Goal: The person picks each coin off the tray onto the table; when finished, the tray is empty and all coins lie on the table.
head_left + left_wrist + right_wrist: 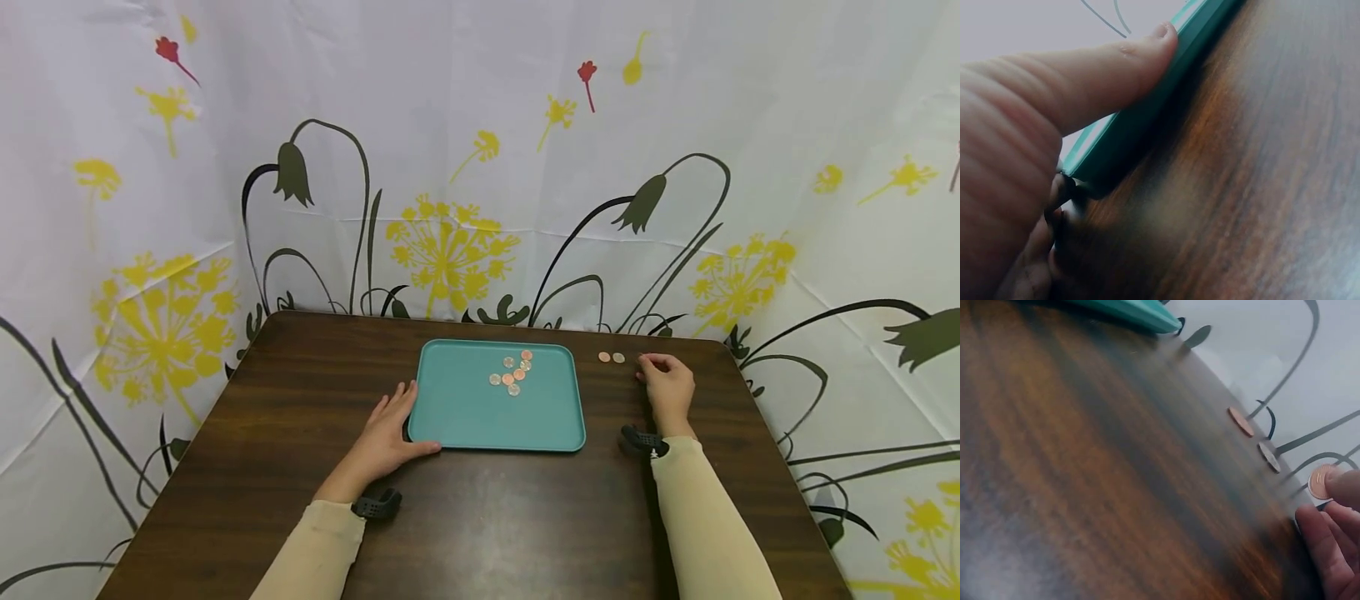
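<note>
In the head view my left hand [384, 435] rests at the near left corner of a teal tray [457, 417]. Its thumb [1129, 69] lies straight across the tray's rim in the left wrist view, and the fingers spread along the left side. To the right of the tray, my right hand [670, 387] pinches a copper coin [1319, 482] between thumb and fingers, just above the table. Beside it on the table lie another copper coin [603, 357] and a silver coin [618, 357]. Several copper and silver coins [513, 389] lie scattered in the tray's upper right part.
Everything sits on a dark brown wooden table [517, 517]. A white curtain [450, 100] printed with flowers hangs behind the table and along its sides. Each wrist wears a black band, the left one [377, 504] and the right one [642, 440].
</note>
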The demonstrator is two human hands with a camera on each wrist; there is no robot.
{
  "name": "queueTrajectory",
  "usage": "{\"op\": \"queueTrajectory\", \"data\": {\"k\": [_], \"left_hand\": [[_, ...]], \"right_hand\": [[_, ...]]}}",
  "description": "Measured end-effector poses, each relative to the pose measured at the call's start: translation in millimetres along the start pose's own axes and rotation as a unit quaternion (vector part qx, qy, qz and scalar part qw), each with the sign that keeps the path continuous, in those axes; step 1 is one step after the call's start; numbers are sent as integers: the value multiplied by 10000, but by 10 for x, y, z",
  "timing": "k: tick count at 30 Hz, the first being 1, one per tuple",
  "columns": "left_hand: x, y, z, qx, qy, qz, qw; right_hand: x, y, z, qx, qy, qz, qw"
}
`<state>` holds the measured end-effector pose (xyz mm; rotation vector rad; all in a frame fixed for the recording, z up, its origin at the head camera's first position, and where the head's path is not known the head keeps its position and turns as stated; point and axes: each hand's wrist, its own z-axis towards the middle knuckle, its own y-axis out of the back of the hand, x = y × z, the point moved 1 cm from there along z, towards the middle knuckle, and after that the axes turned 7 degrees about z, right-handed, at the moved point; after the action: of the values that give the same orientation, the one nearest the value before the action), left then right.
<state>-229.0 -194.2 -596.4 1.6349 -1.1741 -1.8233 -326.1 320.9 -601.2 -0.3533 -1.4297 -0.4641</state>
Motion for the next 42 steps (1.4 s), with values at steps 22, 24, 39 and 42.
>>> {"op": "queueTrajectory", "data": {"k": [22, 24, 39, 42], "left_hand": [[8, -12, 0, -76, -34, 17, 10000], [3, -15, 1, -77, -33, 2, 10000], [0, -22, -9, -25, -2, -6, 10000], [7, -23, -9, -39, -11, 3, 10000]], "right_hand": [[-4, -51, 74, -166, 22, -2420, 9701], [-9, -47, 73, -173, 6, -2443, 9695], [-16, -35, 19, -170, -68, -2047, 9787], [-51, -27, -12, -176, 42, -1747, 9845]]}}
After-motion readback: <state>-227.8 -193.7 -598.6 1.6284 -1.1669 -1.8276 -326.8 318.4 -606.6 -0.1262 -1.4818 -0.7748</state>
